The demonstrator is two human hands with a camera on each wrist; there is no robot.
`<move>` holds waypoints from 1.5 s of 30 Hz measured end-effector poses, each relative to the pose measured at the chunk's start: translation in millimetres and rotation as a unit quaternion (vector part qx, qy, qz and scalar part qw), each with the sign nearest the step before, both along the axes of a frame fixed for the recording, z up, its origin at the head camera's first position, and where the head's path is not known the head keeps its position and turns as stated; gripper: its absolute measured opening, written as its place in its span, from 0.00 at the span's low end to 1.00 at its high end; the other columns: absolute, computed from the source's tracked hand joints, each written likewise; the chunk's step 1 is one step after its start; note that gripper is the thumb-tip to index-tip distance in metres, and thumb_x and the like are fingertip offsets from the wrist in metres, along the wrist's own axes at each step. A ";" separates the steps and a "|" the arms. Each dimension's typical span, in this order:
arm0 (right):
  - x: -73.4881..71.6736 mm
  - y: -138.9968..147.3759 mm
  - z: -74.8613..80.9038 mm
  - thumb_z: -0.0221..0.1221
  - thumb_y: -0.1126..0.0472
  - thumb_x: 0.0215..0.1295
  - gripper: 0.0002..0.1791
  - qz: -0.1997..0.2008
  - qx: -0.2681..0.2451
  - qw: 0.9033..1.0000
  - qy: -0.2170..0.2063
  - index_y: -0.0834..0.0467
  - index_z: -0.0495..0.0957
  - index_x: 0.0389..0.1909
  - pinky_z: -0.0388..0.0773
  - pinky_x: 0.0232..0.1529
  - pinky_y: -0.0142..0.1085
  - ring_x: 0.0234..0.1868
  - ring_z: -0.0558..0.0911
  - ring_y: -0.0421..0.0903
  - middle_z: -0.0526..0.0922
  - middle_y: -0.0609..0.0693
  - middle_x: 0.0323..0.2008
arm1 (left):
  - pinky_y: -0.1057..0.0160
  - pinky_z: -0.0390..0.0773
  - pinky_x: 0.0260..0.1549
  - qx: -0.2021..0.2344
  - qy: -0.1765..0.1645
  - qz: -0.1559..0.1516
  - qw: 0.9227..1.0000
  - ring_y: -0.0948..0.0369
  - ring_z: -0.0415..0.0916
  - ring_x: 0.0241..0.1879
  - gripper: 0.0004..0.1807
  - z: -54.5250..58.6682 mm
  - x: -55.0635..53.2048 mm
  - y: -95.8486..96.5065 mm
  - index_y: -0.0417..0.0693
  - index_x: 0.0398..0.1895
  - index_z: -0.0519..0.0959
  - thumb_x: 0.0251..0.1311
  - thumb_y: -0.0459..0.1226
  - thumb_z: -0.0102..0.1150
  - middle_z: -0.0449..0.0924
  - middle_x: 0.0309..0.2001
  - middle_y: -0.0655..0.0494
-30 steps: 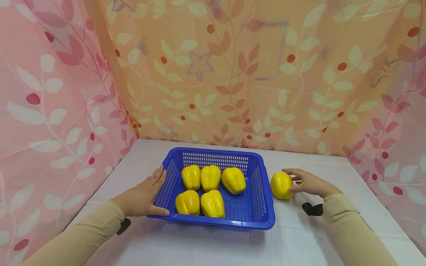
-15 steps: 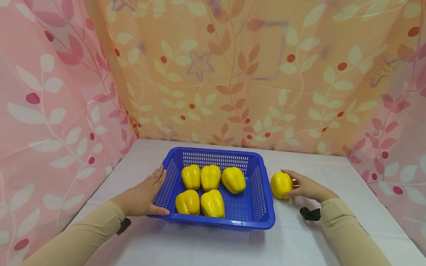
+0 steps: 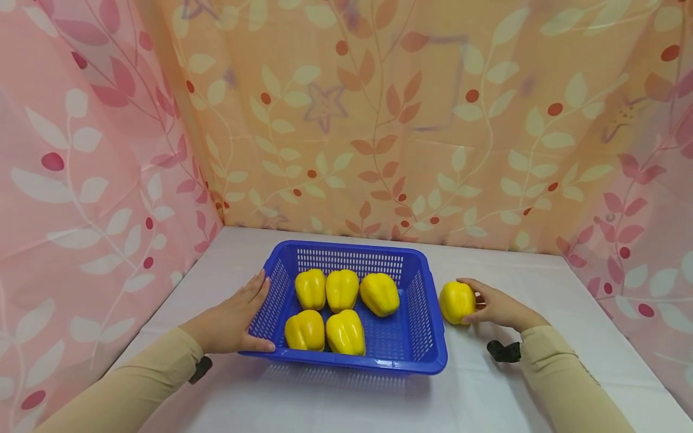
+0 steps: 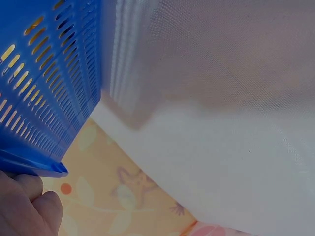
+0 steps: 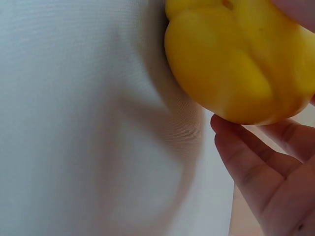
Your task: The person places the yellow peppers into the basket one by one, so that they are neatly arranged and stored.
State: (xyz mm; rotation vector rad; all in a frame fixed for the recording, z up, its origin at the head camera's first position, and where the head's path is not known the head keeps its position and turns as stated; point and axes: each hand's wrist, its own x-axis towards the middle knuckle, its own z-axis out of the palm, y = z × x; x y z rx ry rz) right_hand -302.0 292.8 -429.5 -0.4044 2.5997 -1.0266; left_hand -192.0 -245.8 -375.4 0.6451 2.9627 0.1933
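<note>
In the head view a yellow bell pepper (image 3: 457, 302) sits on the white cloth just right of the blue basket (image 3: 379, 362). My right hand (image 3: 499, 308) pinches it from its right side, thumb at the near side and fingers at the far side. From the right wrist, the pepper (image 5: 231, 64) looms large, with fingertips (image 5: 221, 125) against its skin. My left hand (image 3: 233, 319) rests spread on the basket's left rim, thumb along the front corner. The left wrist view has its knuckles (image 4: 34, 196) right by the rim. Several yellow bell peppers (image 3: 342, 290) lie inside the basket.
A white cloth (image 3: 303, 403) covers the table. Behind it hangs an orange leaf-patterned curtain (image 3: 379, 120), with pink floral curtains (image 3: 81, 180) at both sides. Each wrist carries a black mount, such as the right one (image 3: 503, 351).
My right hand has moved slightly left and its fingers have closed in around the lone bell pepper. The left hand and the basket have stayed in place.
</note>
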 end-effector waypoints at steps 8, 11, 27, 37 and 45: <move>-1.0 -1.0 2.7 0.72 0.48 0.39 0.49 0.016 0.022 0.999 0.023 0.53 0.59 0.63 0.70 0.51 0.56 0.51 0.73 0.60 0.68 0.60 0.55 | 0.47 0.50 0.63 0.000 0.004 0.000 1.000 0.47 0.36 0.70 0.69 -2.8 -1.9 -0.4 0.39 0.71 0.38 0.35 0.76 0.46 0.30 0.72 0.43; -1.4 -0.8 3.4 0.72 0.48 0.40 0.48 0.021 0.029 0.999 0.028 0.54 0.59 0.62 0.70 0.52 0.55 0.51 0.73 0.60 0.69 0.60 0.53 | 0.47 0.50 0.64 -0.001 0.003 0.003 1.000 0.48 0.36 0.70 0.69 -3.9 -3.2 -0.5 0.40 0.71 0.38 0.34 0.77 0.45 0.30 0.72 0.44; -3.6 0.5 8.4 0.71 0.44 0.39 0.46 0.018 0.060 0.997 0.034 0.53 0.62 0.60 0.71 0.51 0.53 0.46 0.74 0.53 0.73 0.55 0.49 | 0.46 0.51 0.63 0.009 0.012 -0.011 1.000 0.46 0.38 0.70 0.69 -2.4 -1.5 -0.2 0.37 0.71 0.40 0.35 0.76 0.46 0.32 0.72 0.41; -5.4 -0.5 24.6 0.71 0.45 0.41 0.45 0.033 0.055 0.997 0.050 0.55 0.61 0.60 0.74 0.49 0.50 0.45 0.75 0.52 0.73 0.54 0.48 | 0.47 0.51 0.63 0.011 0.007 -0.005 1.000 0.47 0.37 0.70 0.69 -0.3 -0.9 -0.1 0.39 0.71 0.39 0.34 0.76 0.46 0.31 0.72 0.42; -5.4 -4.1 50.8 0.70 0.47 0.43 0.44 0.062 0.040 0.995 0.071 0.57 0.61 0.60 0.75 0.48 0.49 0.47 0.77 0.54 0.73 0.57 0.50 | 0.46 0.52 0.63 0.011 0.015 -0.015 1.000 0.45 0.38 0.70 0.68 -0.2 -0.5 -0.1 0.37 0.70 0.40 0.36 0.76 0.46 0.31 0.71 0.40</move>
